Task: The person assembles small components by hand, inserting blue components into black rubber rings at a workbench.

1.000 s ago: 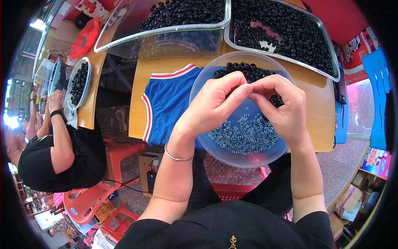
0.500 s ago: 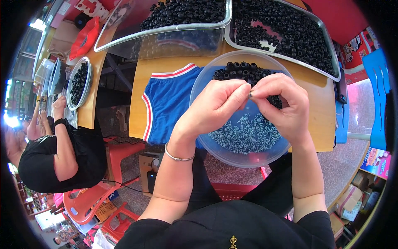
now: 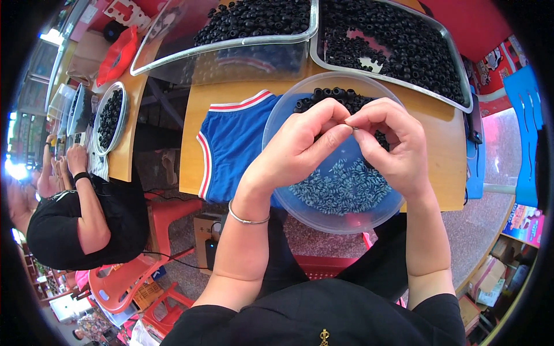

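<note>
Over a round translucent plastic bowl [image 3: 378, 222], my left hand [image 3: 303, 141] and my right hand [image 3: 398, 138] meet fingertip to fingertip. Both are closed in a pinch on a tiny greyish metal piece [image 3: 352, 127], mostly covered by the fingers. Black hollow round beads [image 3: 337, 95] fill the far side of the bowl, partly behind my hands. Many small silvery pieces [image 3: 340, 187], spring-like in look, lie in its near half. A bracelet circles my left wrist.
Behind the bowl, a clear bin [image 3: 225, 49] and a shallow tray [image 3: 466, 92] hold more black beads. Blue shorts with striped trim [image 3: 236, 132] lie on the wooden table [image 3: 438, 167], left of the bowl. Across a gap at left, a co-worker [image 3: 86, 213] sits by another bead-filled bowl [image 3: 122, 130].
My fingertips have shifted slightly, and the left index finger and thumb now part more behind the pinch. The co-worker's hand has moved a little toward the lower left.
</note>
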`<state>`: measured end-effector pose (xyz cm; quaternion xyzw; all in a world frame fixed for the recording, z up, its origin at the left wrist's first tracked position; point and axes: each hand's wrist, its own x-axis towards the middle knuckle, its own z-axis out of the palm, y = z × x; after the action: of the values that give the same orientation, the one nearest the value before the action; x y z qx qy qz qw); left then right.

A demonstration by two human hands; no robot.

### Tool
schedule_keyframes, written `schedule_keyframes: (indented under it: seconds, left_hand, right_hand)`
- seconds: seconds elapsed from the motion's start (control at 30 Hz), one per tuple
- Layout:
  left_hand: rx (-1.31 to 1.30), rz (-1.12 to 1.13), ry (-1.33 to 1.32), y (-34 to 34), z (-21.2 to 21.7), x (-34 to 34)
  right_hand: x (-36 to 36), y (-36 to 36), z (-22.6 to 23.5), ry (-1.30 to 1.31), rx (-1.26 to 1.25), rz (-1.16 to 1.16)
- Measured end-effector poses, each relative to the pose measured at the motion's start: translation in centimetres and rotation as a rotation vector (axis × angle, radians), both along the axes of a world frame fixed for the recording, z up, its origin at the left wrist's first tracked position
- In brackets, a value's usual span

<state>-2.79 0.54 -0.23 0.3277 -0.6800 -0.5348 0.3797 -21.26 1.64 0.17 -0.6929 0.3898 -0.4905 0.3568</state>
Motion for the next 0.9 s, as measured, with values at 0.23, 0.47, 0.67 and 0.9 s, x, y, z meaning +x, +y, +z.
schedule_keyframes:
  seconds: [0.23, 0.47, 0.67, 0.9]
  left_hand:
    - [0.094, -0.019, 0.028, 0.08, 0.09, 0.11]
    - [0.092, -0.055, 0.083, 0.08, 0.02, 0.32]
    - [0.198, -0.103, 0.183, 0.11, 0.00, 0.52]
    - [0.467, -0.191, 0.218, -0.15, -0.01, 0.99]
  right_hand:
    - [0.13, 0.29, 0.21, -0.208, 0.169, 0.053]
    - [-0.12, -0.17, -0.20, -0.053, -0.117, 0.042]
    - [0.10, -0.01, 0.04, 0.037, -0.294, 0.026]
    - [0.29, 0.12, 0.54, 0.217, -0.628, 0.052]
